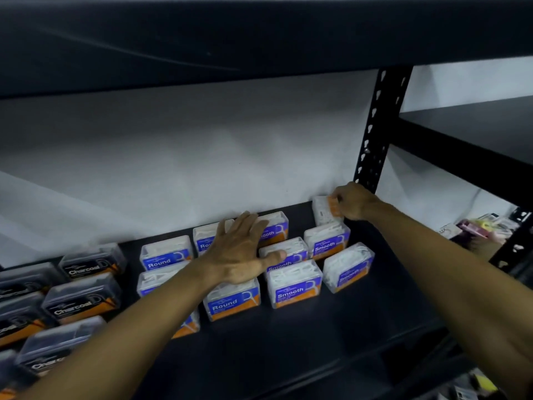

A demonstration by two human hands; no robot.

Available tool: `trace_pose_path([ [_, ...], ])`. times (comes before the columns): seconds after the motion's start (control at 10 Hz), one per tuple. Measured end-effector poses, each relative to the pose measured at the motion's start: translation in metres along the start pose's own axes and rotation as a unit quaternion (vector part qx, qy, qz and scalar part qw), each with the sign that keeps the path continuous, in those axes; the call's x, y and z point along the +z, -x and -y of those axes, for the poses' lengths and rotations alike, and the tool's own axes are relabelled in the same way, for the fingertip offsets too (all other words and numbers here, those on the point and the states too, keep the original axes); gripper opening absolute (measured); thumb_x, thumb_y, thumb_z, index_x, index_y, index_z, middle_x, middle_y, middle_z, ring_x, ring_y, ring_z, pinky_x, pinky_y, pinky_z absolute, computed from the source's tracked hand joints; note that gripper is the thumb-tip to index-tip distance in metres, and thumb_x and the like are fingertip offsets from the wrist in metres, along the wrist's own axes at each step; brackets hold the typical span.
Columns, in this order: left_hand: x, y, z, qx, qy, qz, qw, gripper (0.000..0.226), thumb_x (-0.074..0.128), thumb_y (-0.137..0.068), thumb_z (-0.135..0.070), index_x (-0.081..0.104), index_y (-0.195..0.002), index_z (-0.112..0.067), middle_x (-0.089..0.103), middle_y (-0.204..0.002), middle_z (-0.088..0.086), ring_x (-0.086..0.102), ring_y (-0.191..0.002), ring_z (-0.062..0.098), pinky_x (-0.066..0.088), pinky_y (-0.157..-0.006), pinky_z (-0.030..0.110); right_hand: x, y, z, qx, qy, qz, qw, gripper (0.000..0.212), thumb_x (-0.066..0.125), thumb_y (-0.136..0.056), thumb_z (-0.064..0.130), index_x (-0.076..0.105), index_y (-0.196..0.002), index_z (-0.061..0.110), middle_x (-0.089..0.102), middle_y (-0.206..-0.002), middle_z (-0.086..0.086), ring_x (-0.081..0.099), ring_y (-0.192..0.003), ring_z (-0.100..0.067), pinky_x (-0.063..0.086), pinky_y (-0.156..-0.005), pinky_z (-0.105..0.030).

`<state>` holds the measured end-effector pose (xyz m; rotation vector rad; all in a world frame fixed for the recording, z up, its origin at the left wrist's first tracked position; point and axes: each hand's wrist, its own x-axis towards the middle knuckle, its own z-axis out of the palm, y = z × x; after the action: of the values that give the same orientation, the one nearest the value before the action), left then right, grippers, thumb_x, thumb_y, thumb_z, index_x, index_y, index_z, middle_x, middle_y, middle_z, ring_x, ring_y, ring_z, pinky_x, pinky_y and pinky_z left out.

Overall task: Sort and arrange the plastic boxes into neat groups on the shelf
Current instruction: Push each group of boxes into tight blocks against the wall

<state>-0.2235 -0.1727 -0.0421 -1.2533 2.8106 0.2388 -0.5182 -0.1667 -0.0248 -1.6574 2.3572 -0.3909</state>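
Small clear plastic boxes stand in groups on the black shelf (331, 336). Dark "Charcoal" boxes (82, 301) fill the left. Blue "Round" boxes (232, 303) stand in the middle, and blue "Smooth" boxes (294, 288) stand to their right. My left hand (240, 255) lies flat, fingers spread, on top of the boxes between the Round and Smooth groups. My right hand (353, 202) is closed on a clear box with an orange side (324, 210), tilted at the back of the shelf next to the wall, behind the Smooth group.
A black perforated upright post (375, 131) stands just right of my right hand. The upper shelf (230, 39) hangs low overhead. A white wall backs the shelf. Mixed coloured items (487, 229) lie on the neighbouring shelf at the right.
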Motion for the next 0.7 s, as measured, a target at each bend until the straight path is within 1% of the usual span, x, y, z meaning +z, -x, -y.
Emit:
trace_pose_path([
  [0.1,0.004,-0.001,0.002,-0.001,0.004,-0.008,1.0,0.091,0.025,-0.084,-0.082,0.002,-0.155,-0.03,-0.005,-0.164,-0.006,-0.013,-0.148,0.012,-0.006,-0.119,0.048,0.006,-0.003,0.01,0.071,-0.039,-0.002,0.997,0.03,0.054,-0.088,0.028,0.06,-0.101,0.001,0.065,-0.099,-0.012,0.064,-0.078,-0.027,0.058,-0.067,-0.035],
  [0.2,0.005,-0.001,0.001,-0.004,0.003,-0.009,1.0,0.09,0.024,-0.084,-0.082,0.002,-0.155,-0.031,-0.005,-0.164,-0.007,-0.013,-0.148,0.012,-0.006,-0.12,0.048,0.012,-0.005,0.018,0.144,-0.106,0.019,0.984,0.049,0.06,-0.082,0.054,0.056,-0.101,0.008,0.058,-0.095,-0.009,0.063,-0.08,-0.028,0.058,-0.066,-0.034],
  [0.3,0.003,0.0,-0.001,-0.007,0.001,-0.004,1.0,0.09,0.024,-0.085,-0.081,0.001,-0.155,-0.03,-0.006,-0.163,-0.007,-0.015,-0.148,0.011,-0.007,-0.12,0.048,0.015,-0.011,0.02,0.163,-0.104,0.038,0.98,0.066,0.069,-0.073,0.057,0.058,-0.113,0.005,0.063,-0.103,-0.014,0.064,-0.083,-0.03,0.058,-0.073,-0.039],
  [0.4,0.002,0.001,-0.002,-0.009,0.002,-0.003,1.0,0.089,0.025,-0.086,-0.08,0.001,-0.155,-0.03,-0.007,-0.163,-0.007,-0.014,-0.148,0.012,-0.008,-0.12,0.047,0.016,-0.016,0.021,0.164,-0.129,0.049,0.977,0.058,0.075,-0.072,0.05,0.058,-0.103,0.004,0.06,-0.083,-0.01,0.063,-0.077,-0.029,0.057,-0.073,-0.039],
  [0.5,0.002,0.001,-0.002,-0.009,0.004,-0.003,1.0,0.09,0.026,-0.085,-0.08,0.001,-0.155,-0.03,-0.006,-0.163,-0.007,-0.014,-0.148,0.012,-0.008,-0.12,0.047,0.016,-0.019,0.025,0.161,-0.135,0.039,0.977,0.057,0.079,-0.069,0.047,0.058,-0.099,0.004,0.061,-0.083,-0.01,0.062,-0.078,-0.027,0.056,-0.072,-0.038],
  [0.6,0.002,0.001,-0.002,-0.008,0.003,-0.003,1.0,0.09,0.026,-0.084,-0.081,0.002,-0.155,-0.03,-0.006,-0.163,-0.007,-0.014,-0.148,0.012,-0.008,-0.12,0.047,0.019,-0.023,0.03,0.155,-0.106,0.019,0.982,0.089,0.081,-0.067,0.048,0.043,-0.132,0.0,0.058,-0.123,-0.017,0.059,-0.108,-0.034,0.053,-0.088,-0.044],
  [0.7,0.002,0.001,-0.001,-0.007,0.005,-0.003,1.0,0.09,0.026,-0.084,-0.081,0.002,-0.155,-0.03,-0.006,-0.163,-0.007,-0.013,-0.148,0.012,-0.008,-0.119,0.047,0.018,-0.021,0.037,0.134,-0.119,0.01,0.984,0.097,0.075,-0.076,0.034,0.014,-0.148,0.012,0.049,-0.135,-0.017,0.055,-0.114,-0.035,0.054,-0.085,-0.044],
])
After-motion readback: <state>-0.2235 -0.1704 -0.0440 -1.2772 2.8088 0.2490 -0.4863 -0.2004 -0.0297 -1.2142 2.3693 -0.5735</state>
